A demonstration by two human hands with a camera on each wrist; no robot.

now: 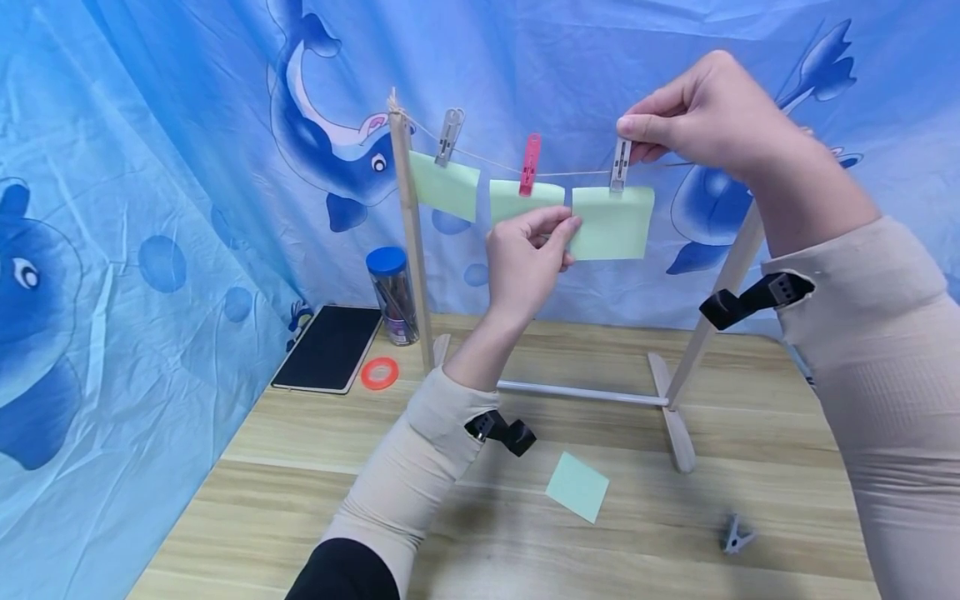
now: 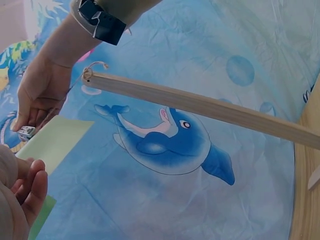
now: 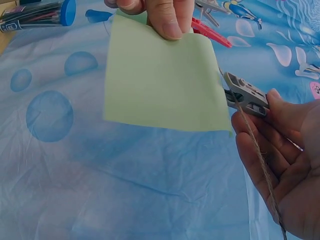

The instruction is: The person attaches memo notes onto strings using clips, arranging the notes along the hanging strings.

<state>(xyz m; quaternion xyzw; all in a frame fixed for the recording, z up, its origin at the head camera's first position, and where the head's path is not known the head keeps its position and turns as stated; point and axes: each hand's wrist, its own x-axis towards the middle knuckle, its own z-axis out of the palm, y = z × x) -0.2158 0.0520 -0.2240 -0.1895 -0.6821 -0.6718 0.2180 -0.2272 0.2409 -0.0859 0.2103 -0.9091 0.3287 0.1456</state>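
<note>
I have the right hand (image 1: 716,121) up and to the right of the red clothespin (image 1: 530,165), pinching a gray clothespin (image 1: 621,162) by its upper end. The left hand (image 1: 528,258), just below the red clothespin, pinches the left edge of a green sheet (image 1: 615,225) between thumb and fingers. That sheet hangs to the right of the red clothespin, with the gray clothespin's lower tip at its top edge; I can't tell whether the jaws bite the paper.

The red clothespin itself sits on the twine (image 1: 577,173) and holds a middle note (image 1: 510,202), which my left hand partly covers. Left of it, a translucent clothespin (image 1: 450,136) holds another green note (image 1: 446,185), beside the left wooden post (image 1: 412,242).

Well below the red clothespin, I see a loose green square (image 1: 577,488) lying on the surface (image 1: 300,467), and below and to the right a spare gray clothespin (image 1: 733,537). Below and to the left of the red clothespin stands a blue-lidded jar (image 1: 396,300), near a red-orange tape roll (image 1: 367,373) and a flat black slab (image 1: 327,348).
</note>
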